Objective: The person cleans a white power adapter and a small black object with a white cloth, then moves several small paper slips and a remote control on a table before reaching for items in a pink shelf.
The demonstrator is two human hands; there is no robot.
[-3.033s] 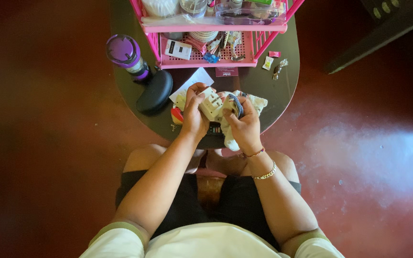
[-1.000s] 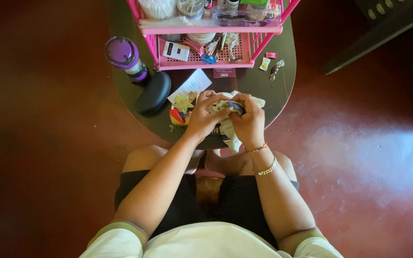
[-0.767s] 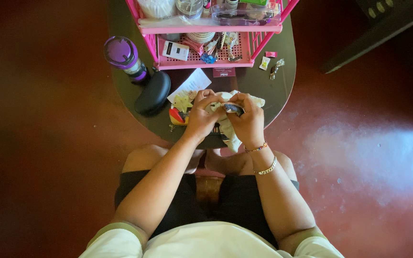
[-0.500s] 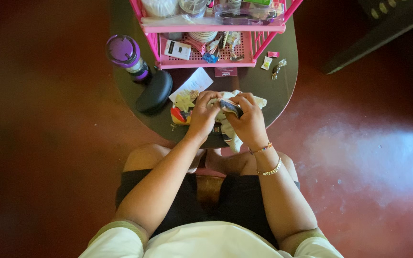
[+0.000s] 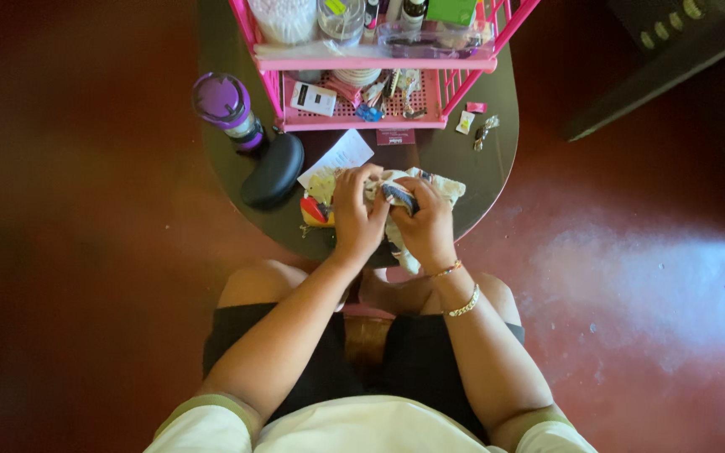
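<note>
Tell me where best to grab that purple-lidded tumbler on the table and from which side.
Probably grip the purple-lidded tumbler around its body below the wide lid, coming from its left, the open floor side. It leans little and stands upright; the pink rack crowds its right and the black oval case lies just in front. The left hand is nearer.

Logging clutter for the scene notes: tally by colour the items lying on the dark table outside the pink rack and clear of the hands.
Purple: 1, lidded tumbler
Black: 1, oval case
White: 1, paper slip
Maroon: 1, small card
Pink: 1, small packet
Total: 5
</note>
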